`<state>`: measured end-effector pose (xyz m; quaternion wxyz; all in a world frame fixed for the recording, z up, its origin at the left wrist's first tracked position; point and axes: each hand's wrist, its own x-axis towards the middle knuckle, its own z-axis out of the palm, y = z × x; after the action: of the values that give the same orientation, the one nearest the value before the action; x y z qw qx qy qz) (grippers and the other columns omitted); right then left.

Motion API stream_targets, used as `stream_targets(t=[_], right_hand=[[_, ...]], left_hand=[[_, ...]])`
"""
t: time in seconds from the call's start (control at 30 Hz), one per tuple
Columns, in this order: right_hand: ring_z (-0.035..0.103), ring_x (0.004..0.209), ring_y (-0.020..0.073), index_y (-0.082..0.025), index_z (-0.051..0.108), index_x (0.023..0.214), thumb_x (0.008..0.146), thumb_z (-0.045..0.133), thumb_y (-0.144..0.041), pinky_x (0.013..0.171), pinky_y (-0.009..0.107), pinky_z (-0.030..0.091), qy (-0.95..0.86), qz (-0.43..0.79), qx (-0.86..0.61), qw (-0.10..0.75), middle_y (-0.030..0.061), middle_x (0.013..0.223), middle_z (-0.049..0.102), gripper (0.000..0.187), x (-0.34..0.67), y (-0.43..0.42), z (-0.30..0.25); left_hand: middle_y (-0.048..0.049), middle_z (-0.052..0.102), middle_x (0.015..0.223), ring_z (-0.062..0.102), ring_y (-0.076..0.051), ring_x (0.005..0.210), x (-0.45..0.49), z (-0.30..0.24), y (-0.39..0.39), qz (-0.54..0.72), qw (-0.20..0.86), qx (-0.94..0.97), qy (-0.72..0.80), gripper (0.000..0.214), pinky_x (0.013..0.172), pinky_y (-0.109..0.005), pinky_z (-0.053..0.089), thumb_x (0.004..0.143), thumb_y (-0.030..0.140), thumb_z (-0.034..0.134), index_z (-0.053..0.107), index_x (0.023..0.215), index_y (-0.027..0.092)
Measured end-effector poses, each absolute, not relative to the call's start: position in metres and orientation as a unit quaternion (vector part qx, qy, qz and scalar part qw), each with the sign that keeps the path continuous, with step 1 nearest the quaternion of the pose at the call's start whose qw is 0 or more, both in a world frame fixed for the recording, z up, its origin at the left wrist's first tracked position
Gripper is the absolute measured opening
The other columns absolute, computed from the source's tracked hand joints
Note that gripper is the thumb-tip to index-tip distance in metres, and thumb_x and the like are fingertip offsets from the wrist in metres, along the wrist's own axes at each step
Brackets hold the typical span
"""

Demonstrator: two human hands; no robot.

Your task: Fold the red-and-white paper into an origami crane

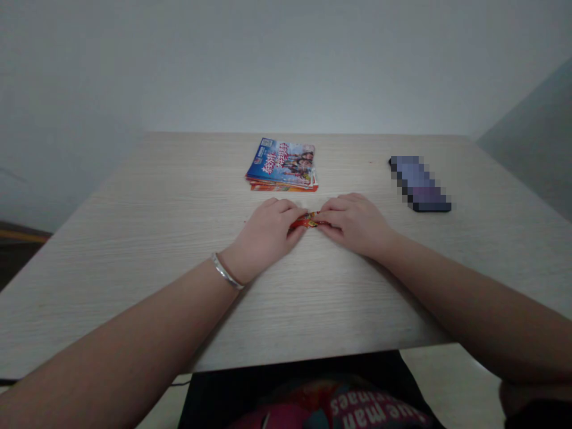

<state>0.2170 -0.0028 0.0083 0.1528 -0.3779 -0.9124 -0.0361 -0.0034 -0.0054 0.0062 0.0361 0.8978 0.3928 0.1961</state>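
My left hand [268, 229] and my right hand [353, 221] meet at the middle of a light wooden table [134, 238]. Both have their fingers curled and pinch a small folded red and yellow paper piece [308, 222] between them, low against the tabletop. Most of the paper is hidden under the fingers. A silver bangle [226, 273] circles my left wrist. Just beyond the hands lies a stack of colourful printed leaflets [283, 165], blue on top.
A dark phone [420, 183] lies flat at the right of the table, its screen blurred out. A pale wall stands behind the table's far edge. My lap in dark and pink clothing shows below the near edge.
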Motion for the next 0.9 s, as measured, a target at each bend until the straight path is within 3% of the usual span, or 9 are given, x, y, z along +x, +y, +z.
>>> stream_targets(t=[0.2, 0.33, 0.5, 0.9], right_hand=[[0.063, 0.088, 0.0204, -0.018, 0.077, 0.092, 0.096, 0.053, -0.026, 0.083, 0.036, 0.038, -0.91, -0.092, -0.389, 0.106, 0.0062, 0.093, 0.075, 0.026, 0.207, -0.007, 0.013], [0.062, 0.087, 0.0212, -0.018, 0.075, 0.089, 0.093, 0.053, -0.024, 0.081, 0.036, 0.038, -0.902, -0.105, -0.401, 0.123, 0.0066, 0.092, 0.074, 0.023, 0.204, -0.008, 0.012], [0.063, 0.087, 0.0228, -0.019, 0.075, 0.089, 0.089, 0.056, -0.024, 0.079, 0.036, 0.04, -0.902, -0.065, -0.403, 0.142, 0.0061, 0.09, 0.074, 0.02, 0.207, -0.009, 0.012], [0.065, 0.085, 0.0208, -0.02, 0.075, 0.092, 0.093, 0.059, -0.029, 0.081, 0.034, 0.044, -0.883, 0.038, -0.422, 0.2, 0.0044, 0.09, 0.076, 0.018, 0.206, -0.001, 0.005]], left_hand=[[-0.0102, 0.071, 0.101, 0.064, -0.025, 0.094, -0.003, 0.007, -0.006, 0.205, 0.039, 0.892, 0.402, 0.024, 0.089, -0.042, 0.052, 0.092, 0.026, 0.06, 0.073, 0.109, 0.015], [-0.0085, 0.071, 0.098, 0.064, -0.023, 0.093, -0.003, 0.007, -0.006, 0.197, 0.058, 0.894, 0.398, 0.02, 0.087, -0.04, 0.051, 0.094, 0.026, 0.058, 0.074, 0.101, 0.016], [-0.0076, 0.072, 0.099, 0.064, -0.021, 0.096, -0.003, 0.007, -0.005, 0.213, 0.088, 0.892, 0.39, 0.015, 0.092, -0.041, 0.051, 0.092, 0.022, 0.061, 0.074, 0.095, 0.017], [-0.0076, 0.071, 0.091, 0.062, -0.021, 0.087, -0.005, 0.001, -0.001, 0.222, 0.085, 0.883, 0.405, 0.016, 0.085, -0.039, 0.051, 0.094, 0.019, 0.055, 0.07, 0.094, 0.014]])
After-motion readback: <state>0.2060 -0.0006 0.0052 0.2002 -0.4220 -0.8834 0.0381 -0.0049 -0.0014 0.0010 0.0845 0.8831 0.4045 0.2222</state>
